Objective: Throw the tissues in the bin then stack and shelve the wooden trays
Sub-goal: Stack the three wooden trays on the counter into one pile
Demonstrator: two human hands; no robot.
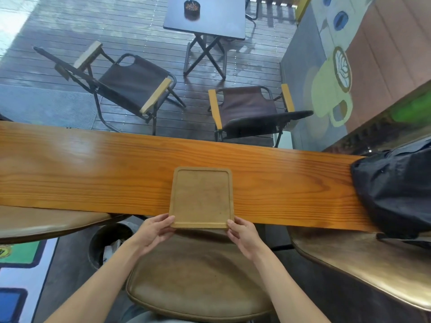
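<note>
Stool point(198, 276) beneath tray point(201, 198), backpack point(396, 190) rightward

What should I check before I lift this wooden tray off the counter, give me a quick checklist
1. Left hand on the wooden tray: ok, fingers at its near left corner.
2. Right hand on the tray: ok, fingers at its near right corner.
3. Tray bare of tissues: ok.
4. Tray overhangs the counter edge: ok.
5. Black bag apart from the tray: ok.
6. Tissues in the bin: cannot tell; something white shows inside.
7. Other trays to stack: cannot tell; none in view.
</note>
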